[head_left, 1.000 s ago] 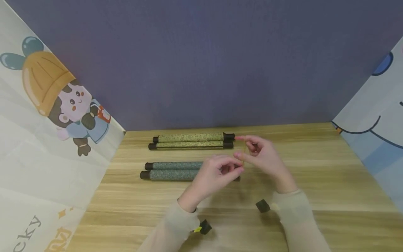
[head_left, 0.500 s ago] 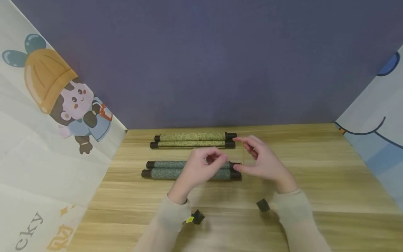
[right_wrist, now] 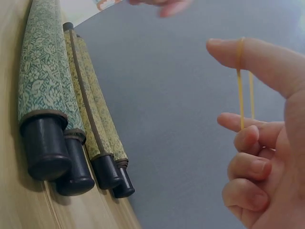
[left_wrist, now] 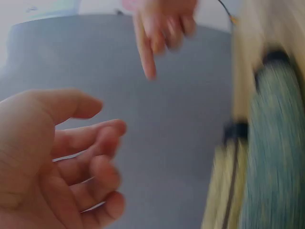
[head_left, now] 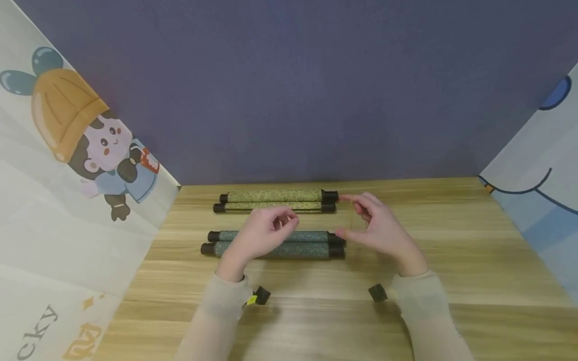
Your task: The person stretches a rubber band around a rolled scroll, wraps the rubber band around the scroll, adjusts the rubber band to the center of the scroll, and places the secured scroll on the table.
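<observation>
My right hand (head_left: pixel 379 223) has a thin yellow rubber band (right_wrist: pixel 240 95) stretched between its spread thumb and index finger. Its other fingers are bent towards the palm. My left hand (head_left: pixel 262 233) hovers over the green scroll rolls, with nothing between its loosely curled fingers, as the left wrist view also shows. Two green patterned scroll rolls (head_left: pixel 293 250) with dark end knobs lie side by side on the table, partly hidden by the left hand. Behind them rests a yellow patterned pair of scroll rolls (head_left: pixel 275 196), also with dark knobs, near the right index fingertip.
The wood-grain table (head_left: pixel 451 240) meets a plain blue-grey back panel (head_left: pixel 289 100). A white side panel (head_left: pixel 27 210) with a cartoon figure stands at the left, another printed panel (head_left: pixel 542 165) at the right. Small dark wrist-worn blocks (head_left: pixel 377 293) sit beside both sleeves.
My left hand has let go of the rubber band and moved left, away from the right hand. The right hand has stayed nearly in place, its thumb and index finger spread wider.
</observation>
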`<state>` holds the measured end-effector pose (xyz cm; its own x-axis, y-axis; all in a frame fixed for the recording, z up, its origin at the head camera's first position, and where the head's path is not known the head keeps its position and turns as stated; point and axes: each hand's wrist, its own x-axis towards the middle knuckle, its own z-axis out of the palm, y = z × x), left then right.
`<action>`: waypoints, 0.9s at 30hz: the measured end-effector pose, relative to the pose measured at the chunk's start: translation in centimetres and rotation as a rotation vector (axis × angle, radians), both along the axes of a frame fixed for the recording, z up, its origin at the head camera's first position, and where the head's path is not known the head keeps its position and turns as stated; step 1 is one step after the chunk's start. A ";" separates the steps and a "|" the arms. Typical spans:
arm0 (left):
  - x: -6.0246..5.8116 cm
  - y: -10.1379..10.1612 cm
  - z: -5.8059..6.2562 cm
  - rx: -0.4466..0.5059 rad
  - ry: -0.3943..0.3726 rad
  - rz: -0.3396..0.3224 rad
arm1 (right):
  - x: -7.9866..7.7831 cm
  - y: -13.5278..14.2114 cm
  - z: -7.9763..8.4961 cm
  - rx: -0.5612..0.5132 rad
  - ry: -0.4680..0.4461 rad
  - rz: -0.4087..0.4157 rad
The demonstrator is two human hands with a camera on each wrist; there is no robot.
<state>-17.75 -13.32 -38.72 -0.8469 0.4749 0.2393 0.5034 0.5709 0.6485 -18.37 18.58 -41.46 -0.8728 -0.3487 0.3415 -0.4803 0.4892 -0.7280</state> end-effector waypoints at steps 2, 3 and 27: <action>-0.7 -1.4 -0.2 -0.095 -0.020 0.011 | -0.1 0.2 0.1 0.016 -0.025 -0.005; -1.0 -2.1 -0.4 -0.136 -0.031 0.012 | -0.1 0.3 0.2 0.025 -0.034 -0.005; -0.8 -13.5 -6.7 -0.577 0.121 -0.147 | 0.2 0.3 -0.3 0.095 -0.138 0.030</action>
<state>-18.50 -26.77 -45.37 -0.7452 0.6668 -0.0010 0.6547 0.7320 0.1885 -18.19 18.89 -41.80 -0.8978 -0.4004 0.1833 -0.3943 0.5455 -0.7396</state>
